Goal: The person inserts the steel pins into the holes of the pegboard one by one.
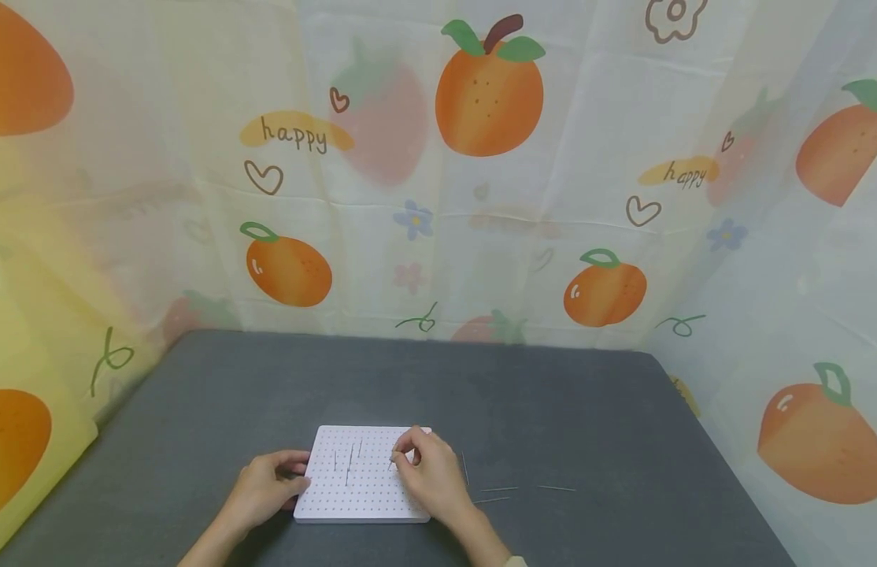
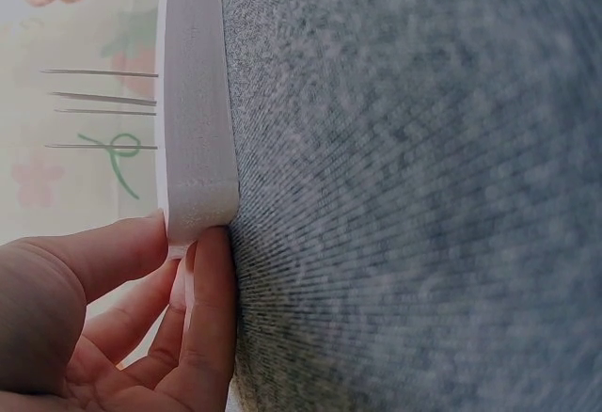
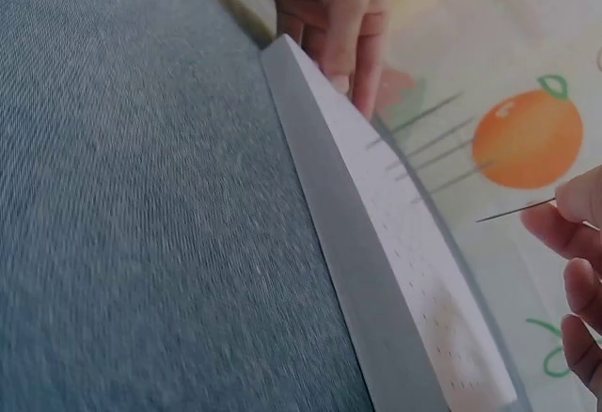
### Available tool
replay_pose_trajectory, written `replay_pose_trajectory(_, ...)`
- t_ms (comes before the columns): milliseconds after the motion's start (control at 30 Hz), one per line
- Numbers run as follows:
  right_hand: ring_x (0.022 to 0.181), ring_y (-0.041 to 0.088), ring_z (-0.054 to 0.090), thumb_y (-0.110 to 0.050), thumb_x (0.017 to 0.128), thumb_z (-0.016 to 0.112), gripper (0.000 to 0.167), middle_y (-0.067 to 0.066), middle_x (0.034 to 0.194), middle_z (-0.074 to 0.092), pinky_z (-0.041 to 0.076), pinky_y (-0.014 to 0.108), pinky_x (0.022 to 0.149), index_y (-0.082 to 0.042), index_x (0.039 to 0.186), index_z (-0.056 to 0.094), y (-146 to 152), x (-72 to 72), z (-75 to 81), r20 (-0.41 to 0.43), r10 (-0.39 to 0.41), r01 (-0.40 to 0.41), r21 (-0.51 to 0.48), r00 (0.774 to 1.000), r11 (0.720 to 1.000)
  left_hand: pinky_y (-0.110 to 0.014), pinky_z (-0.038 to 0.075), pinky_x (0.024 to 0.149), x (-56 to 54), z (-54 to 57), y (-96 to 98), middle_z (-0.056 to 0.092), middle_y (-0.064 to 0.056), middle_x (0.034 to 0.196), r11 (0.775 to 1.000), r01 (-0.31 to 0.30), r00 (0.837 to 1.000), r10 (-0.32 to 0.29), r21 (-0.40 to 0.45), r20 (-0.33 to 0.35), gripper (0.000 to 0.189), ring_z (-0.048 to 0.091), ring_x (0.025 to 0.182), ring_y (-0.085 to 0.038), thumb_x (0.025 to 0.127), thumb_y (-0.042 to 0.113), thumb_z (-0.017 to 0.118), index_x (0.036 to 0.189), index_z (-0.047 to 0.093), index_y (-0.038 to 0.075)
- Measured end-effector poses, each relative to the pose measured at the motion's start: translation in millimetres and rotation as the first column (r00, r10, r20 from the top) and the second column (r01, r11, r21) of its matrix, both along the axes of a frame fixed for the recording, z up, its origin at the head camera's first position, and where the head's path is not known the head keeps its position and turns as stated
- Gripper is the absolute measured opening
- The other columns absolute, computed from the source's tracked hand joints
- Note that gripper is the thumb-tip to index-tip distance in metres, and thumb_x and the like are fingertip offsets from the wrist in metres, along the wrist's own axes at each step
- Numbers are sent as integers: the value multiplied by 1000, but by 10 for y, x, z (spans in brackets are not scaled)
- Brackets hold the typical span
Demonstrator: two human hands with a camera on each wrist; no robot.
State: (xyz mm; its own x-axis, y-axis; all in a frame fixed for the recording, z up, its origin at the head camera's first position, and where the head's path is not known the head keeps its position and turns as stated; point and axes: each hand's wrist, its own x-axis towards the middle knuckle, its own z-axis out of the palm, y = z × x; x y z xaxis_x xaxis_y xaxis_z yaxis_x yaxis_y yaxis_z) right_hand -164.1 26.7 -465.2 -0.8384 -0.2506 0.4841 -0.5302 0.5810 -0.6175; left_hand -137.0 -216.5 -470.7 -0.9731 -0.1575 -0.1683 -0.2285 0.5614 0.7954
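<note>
A white board (image 1: 371, 494) with rows of small holes lies flat on the dark table. Several thin metal needles (image 2: 103, 111) stand upright in its left part. My left hand (image 1: 263, 484) holds the board's left edge; in the left wrist view the thumb is on its upper edge and the fingers lie against its side, low by the table. Over the right part of the board, my right hand (image 1: 433, 476) pinches one needle (image 3: 513, 213) between thumb and forefinger. In the right wrist view that needle's free end points towards the holed face, apart from it.
Several loose needles (image 1: 498, 489) lie on the table (image 1: 587, 417) right of the board, one of them close by the right hand. A cloth (image 1: 382, 260) printed with oranges hangs behind the table and along both sides.
</note>
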Motion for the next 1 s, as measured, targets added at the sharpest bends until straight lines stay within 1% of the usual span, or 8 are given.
replay_pose_trajectory(67, 60, -1, 40, -13, 75, 68, 9, -11, 71, 58, 31, 12, 54, -18, 77, 61, -42, 4, 1, -16, -4, 4, 6, 1000, 1000, -30, 55, 54, -1, 3, 2, 63, -8, 88, 1000, -1, 1000, 1, 1, 1, 39, 59, 68, -15, 73, -1, 67, 112, 61, -5)
replay_pose_trajectory(267, 59, -3, 36, -14, 75, 69, 10, -13, 70, 60, 28, 11, 51, -21, 76, 62, -158, 17, -10, -16, -18, 19, 38, 1000, 999, -30, 55, 55, -2, 13, 0, 63, -8, 89, 1000, 7, 1000, -7, 2, 10, 40, 59, 68, -15, 74, -1, 67, 113, 60, -5)
replay_pose_trajectory(400, 59, -4, 36, -16, 74, 70, 10, -14, 69, 61, 27, 11, 51, -22, 76, 63, -223, 32, -24, -39, -17, 20, 62, 999, 998, -31, 56, 55, -5, 9, 0, 63, -8, 89, 1000, 3, 1000, -3, 5, 15, 39, 59, 68, -15, 74, -1, 67, 112, 60, -5)
replay_pose_trajectory(733, 58, -4, 35, -17, 74, 70, 8, -16, 69, 63, 26, 10, 53, -23, 75, 65, -349, 53, -50, -120, 5, 6, 86, 993, 996, -30, 55, 55, -7, -5, -2, 63, -8, 88, 1000, 5, 1000, -5, -9, 8, 40, 58, 68, -15, 74, 0, 67, 112, 60, -5)
replay_pose_trajectory(1000, 57, -4, 36, -15, 70, 72, 13, -18, 69, 64, 28, 11, 55, -24, 73, 63, -410, 50, -87, -197, -20, 40, 99, 980, 994, -30, 55, 56, -3, 12, -1, 63, -8, 89, 1000, -2, 1000, 2, -1, 15, 40, 59, 69, -15, 74, 1, 68, 112, 61, -4)
